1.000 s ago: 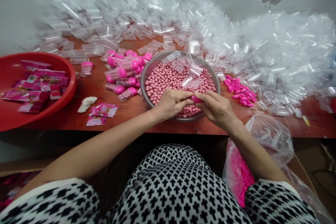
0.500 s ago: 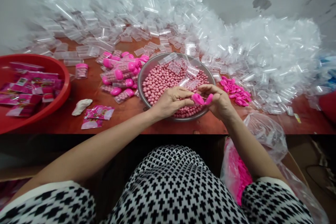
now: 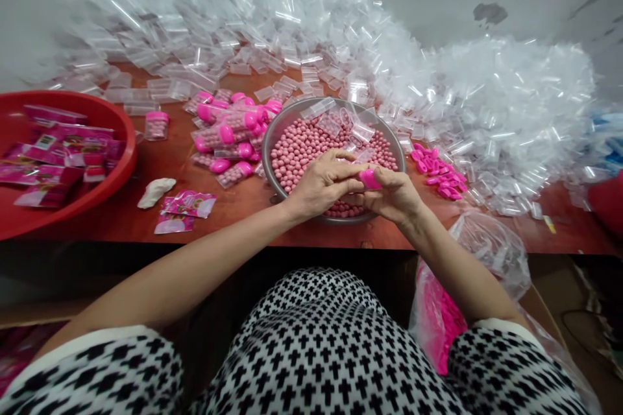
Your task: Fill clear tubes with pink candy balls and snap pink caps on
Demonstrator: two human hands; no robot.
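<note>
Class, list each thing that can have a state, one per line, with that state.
Cap, held between left hand and right hand
Bowl, holding pink balls
Jar, lidded, containing pink balls
Capped tubes, piled, containing pink balls
Loose caps, heaped
Clear tubes, heaped
Basin, holding packets
Bag, holding pink pieces

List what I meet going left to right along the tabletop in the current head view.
Red basin → small pink-lidded container → heap of filled, pink-capped tubes → metal bowl → loose pink caps → small yellow scrap → red object at the right edge.
</note>
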